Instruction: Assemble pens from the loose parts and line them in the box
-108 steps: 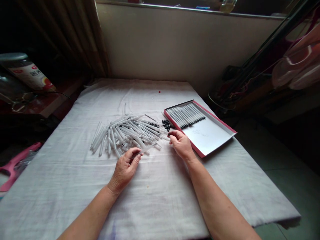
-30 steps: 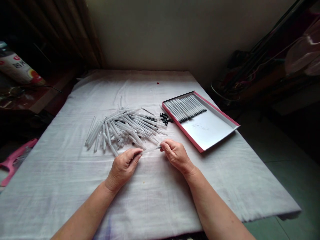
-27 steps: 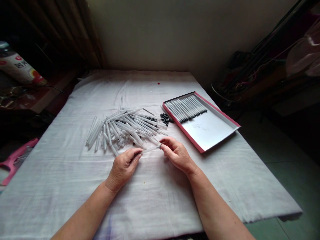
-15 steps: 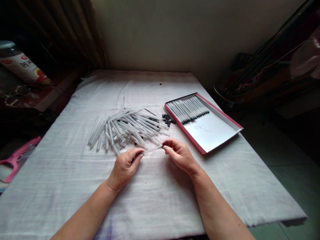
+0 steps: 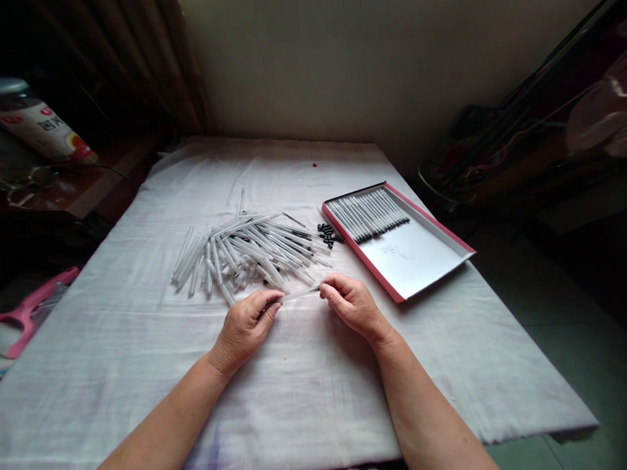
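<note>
Between my two hands a clear pen barrel (image 5: 300,294) is held nearly level, just above the cloth. My left hand (image 5: 249,323) pinches its left end between thumb and fingers. At the other end, where a dark tip shows, my right hand (image 5: 350,301) has its thumb and fingers closed; they hide most of that tip. Just beyond my hands lies a loose pile of clear pen barrels (image 5: 245,251), with some dark thin refills among them. Small black pen parts (image 5: 327,235) are heaped to the right of the pile.
A shallow red-rimmed box (image 5: 377,277) on the right holds a row of black-tipped pens (image 5: 369,212). White cloth (image 5: 313,398) covers the table. Pink-handled scissors (image 5: 29,313) are at the left edge. A labelled jar (image 5: 44,127) stands on a side surface.
My hands and the pen barrel stay almost in place; the right fingers have shifted very slightly to the right at the dark tip.
</note>
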The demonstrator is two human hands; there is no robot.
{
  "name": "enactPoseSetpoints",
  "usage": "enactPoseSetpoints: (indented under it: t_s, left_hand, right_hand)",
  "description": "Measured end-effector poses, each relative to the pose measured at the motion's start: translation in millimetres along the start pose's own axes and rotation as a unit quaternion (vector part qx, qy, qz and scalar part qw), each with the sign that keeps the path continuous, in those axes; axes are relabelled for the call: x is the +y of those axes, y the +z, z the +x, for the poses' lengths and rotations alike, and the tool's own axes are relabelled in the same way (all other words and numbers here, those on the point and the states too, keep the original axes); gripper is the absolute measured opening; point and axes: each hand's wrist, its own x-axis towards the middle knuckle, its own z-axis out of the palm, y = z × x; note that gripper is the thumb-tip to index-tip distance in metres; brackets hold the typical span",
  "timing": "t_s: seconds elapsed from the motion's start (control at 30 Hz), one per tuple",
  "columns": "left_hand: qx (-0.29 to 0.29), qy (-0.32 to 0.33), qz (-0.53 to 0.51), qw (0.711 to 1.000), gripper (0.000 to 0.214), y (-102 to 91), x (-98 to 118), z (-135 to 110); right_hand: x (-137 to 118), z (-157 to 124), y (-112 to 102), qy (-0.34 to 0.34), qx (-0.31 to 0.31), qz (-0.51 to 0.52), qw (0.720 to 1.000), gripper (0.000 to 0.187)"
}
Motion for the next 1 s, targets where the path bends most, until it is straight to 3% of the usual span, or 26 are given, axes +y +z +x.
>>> enactPoseSetpoints:
  t_s: [0.23,0.43,0.57,1.0]
  left_hand:
    - [-0.001,-0.011,-0.024,1.000,0.016,0.5,-0.1,-0.3]
    - [0.006,-0.072,-0.049,0.996,0.024,0.1,1.4,-1.3]
    - [-0.010,-0.057,-0.036,0.998,0.024,-3.0,1.6,0.6]
    - [0.056,-0.065,-0.037,0.996,0.014,0.5,2.2,-0.5]
  right_hand:
    - [-0.7,-0.6,0.0,-0.005,-0.013,0.016,1.000,0.016]
    - [3.8,-2.0,3.5,0.017,0.035,0.073,0.997,0.019]
    - [3.3,-2.5,2.9,0.025,0.052,0.099,0.993,0.021]
    - [3.8,0.7,7.7,0.058,0.028,0.073,0.995,0.020]
